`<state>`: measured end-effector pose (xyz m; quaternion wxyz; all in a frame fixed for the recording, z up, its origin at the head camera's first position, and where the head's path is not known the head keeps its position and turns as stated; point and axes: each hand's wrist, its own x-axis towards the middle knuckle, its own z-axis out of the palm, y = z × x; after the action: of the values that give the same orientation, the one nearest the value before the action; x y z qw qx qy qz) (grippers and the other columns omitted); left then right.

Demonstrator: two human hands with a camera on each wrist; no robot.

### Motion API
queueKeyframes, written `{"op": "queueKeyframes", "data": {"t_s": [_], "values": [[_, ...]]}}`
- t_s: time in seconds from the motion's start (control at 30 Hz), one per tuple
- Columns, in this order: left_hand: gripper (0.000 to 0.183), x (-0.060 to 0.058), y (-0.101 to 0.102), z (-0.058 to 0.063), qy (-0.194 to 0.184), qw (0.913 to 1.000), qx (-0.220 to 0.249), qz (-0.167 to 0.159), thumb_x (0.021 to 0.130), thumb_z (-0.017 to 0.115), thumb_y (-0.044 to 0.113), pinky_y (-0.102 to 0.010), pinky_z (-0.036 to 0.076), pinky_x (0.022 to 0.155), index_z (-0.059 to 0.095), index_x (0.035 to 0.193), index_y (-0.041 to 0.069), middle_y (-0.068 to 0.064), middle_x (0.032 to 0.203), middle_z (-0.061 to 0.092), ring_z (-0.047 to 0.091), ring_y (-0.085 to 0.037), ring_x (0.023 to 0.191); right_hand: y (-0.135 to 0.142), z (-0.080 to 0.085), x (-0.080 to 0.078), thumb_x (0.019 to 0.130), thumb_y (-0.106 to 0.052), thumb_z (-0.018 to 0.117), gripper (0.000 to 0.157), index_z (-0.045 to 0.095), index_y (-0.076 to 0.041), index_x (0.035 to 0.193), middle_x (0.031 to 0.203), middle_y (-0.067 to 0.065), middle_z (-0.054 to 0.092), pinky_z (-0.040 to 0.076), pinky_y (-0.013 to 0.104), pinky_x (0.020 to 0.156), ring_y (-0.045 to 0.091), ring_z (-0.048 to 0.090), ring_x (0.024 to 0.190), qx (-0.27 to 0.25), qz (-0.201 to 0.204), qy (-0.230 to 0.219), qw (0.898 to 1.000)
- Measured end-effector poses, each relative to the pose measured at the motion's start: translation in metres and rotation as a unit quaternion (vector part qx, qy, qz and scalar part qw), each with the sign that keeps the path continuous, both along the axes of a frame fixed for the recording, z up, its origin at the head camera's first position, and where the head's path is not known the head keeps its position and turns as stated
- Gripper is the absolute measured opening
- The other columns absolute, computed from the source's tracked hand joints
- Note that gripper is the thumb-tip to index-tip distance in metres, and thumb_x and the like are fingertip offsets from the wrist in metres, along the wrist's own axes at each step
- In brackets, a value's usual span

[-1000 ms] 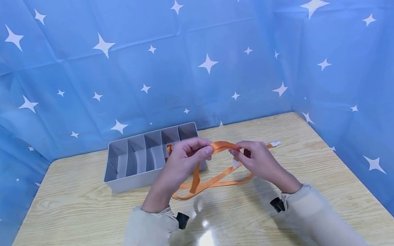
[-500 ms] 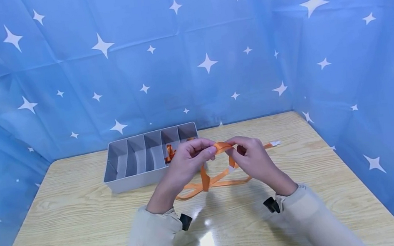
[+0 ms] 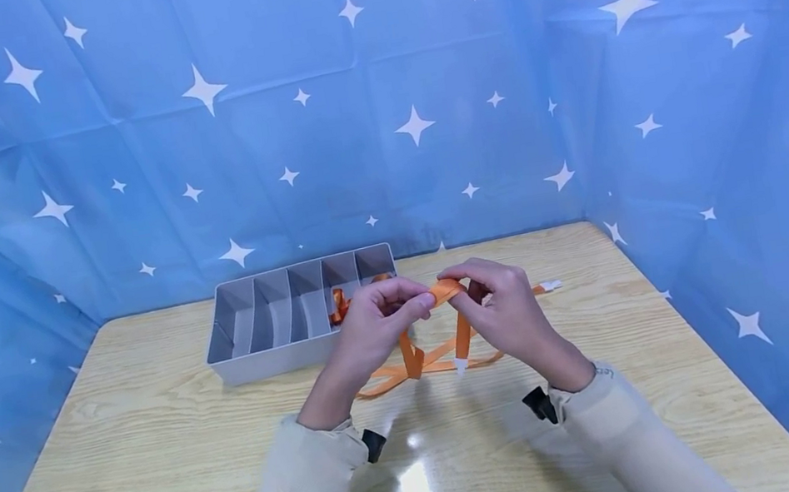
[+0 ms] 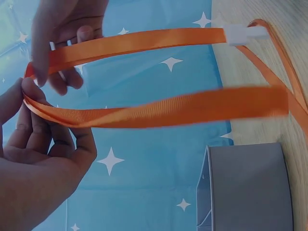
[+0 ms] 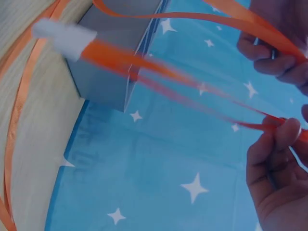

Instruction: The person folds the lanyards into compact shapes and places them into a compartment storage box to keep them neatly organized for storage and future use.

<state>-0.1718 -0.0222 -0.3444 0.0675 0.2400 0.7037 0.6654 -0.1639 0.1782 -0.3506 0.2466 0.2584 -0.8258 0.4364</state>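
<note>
Just right of the grey, rectangular plastic box (image 3: 274, 362), our left hand (image 3: 384, 320) and right hand (image 3: 507, 302), fingers curled, pinch the flat orange fabric ribbon (image 3: 444, 290), an apparent folding step likely needing steady grips next.

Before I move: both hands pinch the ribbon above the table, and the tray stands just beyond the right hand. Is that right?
Not quite: the head view shows the tray just beyond the left hand, not the right hand. Both hands do pinch the ribbon above the table.
</note>
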Motion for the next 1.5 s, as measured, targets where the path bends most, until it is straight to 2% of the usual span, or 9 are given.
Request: {"op": "queueKeyframes", "data": {"t_s": [0.23, 0.4, 0.5, 0.7, 0.87, 0.97, 1.17, 1.3, 1.5], "values": [[0.013, 0.001, 0.002, -0.002, 0.001, 0.9998, 0.006, 0.017, 0.095, 0.068, 0.015, -0.026, 0.046, 0.063, 0.073, 0.1, 0.003, -0.011, 0.092, 0.068, 0.059, -0.021, 0.075, -0.002, 0.003, 0.001, 0.084, 0.005, 0.073, 0.024, 0.075, -0.003, 0.106, 0.093, 0.007, 0.072, 0.04, 0.026, 0.045, 0.007, 0.047, 0.053, -0.002, -0.007, 0.027, 1.0], [0.015, 0.001, 0.001, -0.006, -0.002, 0.9998, 0.006, 0.021, 0.095, 0.069, 0.018, -0.026, 0.048, 0.065, 0.073, 0.1, 0.004, -0.01, 0.091, 0.067, 0.059, -0.022, 0.076, -0.003, 0.006, 0.003, 0.086, 0.005, 0.073, 0.019, 0.076, -0.001, 0.104, 0.09, 0.009, 0.074, 0.044, 0.025, 0.046, 0.008, 0.053, 0.054, -0.007, -0.007, 0.03, 1.0], [0.015, 0.001, 0.001, -0.011, -0.003, 0.9999, 0.004, 0.016, 0.095, 0.07, 0.017, -0.027, 0.05, 0.066, 0.073, 0.101, 0.004, -0.009, 0.091, 0.067, 0.059, -0.023, 0.077, -0.003, 0.009, 0.003, 0.089, 0.004, 0.07, 0.016, 0.077, -0.001, 0.103, 0.082, 0.007, 0.073, 0.044, 0.025, 0.046, 0.01, 0.054, 0.053, -0.01, 0.002, 0.025, 1.0], [0.014, 0.002, 0.002, -0.02, 0.016, 0.9999, 0.0, -0.005, 0.095, 0.069, 0.012, -0.028, 0.051, 0.067, 0.074, 0.1, 0.0, -0.007, 0.089, 0.069, 0.06, -0.019, 0.076, -0.002, 0.011, 0.003, 0.094, 0.002, 0.065, 0.017, 0.078, -0.003, 0.104, 0.071, -0.001, 0.068, 0.036, 0.023, 0.042, 0.006, 0.044, 0.045, -0.013, 0.022, 0.026, 0.999], [0.016, 0.004, 0.006, -0.027, 0.047, 0.9986, 0.005, -0.024, 0.096, 0.066, 0.009, -0.03, 0.052, 0.068, 0.072, 0.099, -0.005, -0.01, 0.089, 0.069, 0.06, -0.019, 0.076, -0.002, 0.016, 0.003, 0.094, 0.001, 0.065, 0.017, 0.079, -0.004, 0.101, 0.064, -0.004, 0.064, 0.029, 0.022, 0.04, 0.007, 0.035, 0.042, -0.019, 0.021, 0.035, 0.999], [0.015, 0.005, 0.009, -0.03, 0.055, 0.9983, 0.005, -0.022, 0.096, 0.066, 0.009, -0.033, 0.053, 0.07, 0.073, 0.1, -0.004, -0.009, 0.089, 0.068, 0.06, -0.021, 0.077, -0.003, 0.019, 0.004, 0.094, 0.001, 0.064, 0.017, 0.079, -0.005, 0.099, 0.06, -0.004, 0.061, 0.029, 0.023, 0.039, 0.008, 0.038, 0.042, -0.034, 0.011, 0.017, 0.999], [0.014, 0.006, 0.014, -0.041, 0.068, 0.9977, 0.003, -0.005, 0.096, 0.066, 0.012, -0.035, 0.053, 0.069, 0.074, 0.1, 0.0, -0.008, 0.089, 0.068, 0.059, -0.026, 0.078, -0.007, 0.026, 0.007, 0.098, -0.009, 0.062, 0.019, 0.079, -0.004, 0.091, 0.058, 0.005, 0.062, 0.036, 0.026, 0.039, 0.016, 0.053, 0.047, -0.091, -0.025, -0.067, 0.993], [0.016, 0.007, 0.017, -0.046, 0.07, 0.9976, 0.002, -0.003, 0.097, 0.066, 0.014, -0.031, 0.052, 0.069, 0.074, 0.1, 0.0, -0.01, 0.089, 0.07, 0.06, -0.02, 0.079, -0.007, 0.028, 0.008, 0.1, -0.011, 0.059, 0.024, 0.078, -0.002, 0.087, 0.062, 0.009, 0.065, 0.036, 0.026, 0.04, 0.019, 0.058, 0.052, -0.125, -0.032, -0.104, 0.986], [0.019, 0.007, 0.021, -0.052, 0.063, 0.9979, 0.013, 0.006, 0.096, 0.067, 0.016, -0.031, 0.054, 0.072, 0.073, 0.104, 0.0, -0.012, 0.094, 0.071, 0.062, -0.017, 0.081, -0.007, 0.028, 0.007, 0.101, -0.018, 0.059, 0.029, 0.076, -0.003, 0.082, 0.061, 0.012, 0.063, 0.033, 0.027, 0.04, 0.019, 0.052, 0.048, -0.133, -0.012, -0.121, 0.984]]}}
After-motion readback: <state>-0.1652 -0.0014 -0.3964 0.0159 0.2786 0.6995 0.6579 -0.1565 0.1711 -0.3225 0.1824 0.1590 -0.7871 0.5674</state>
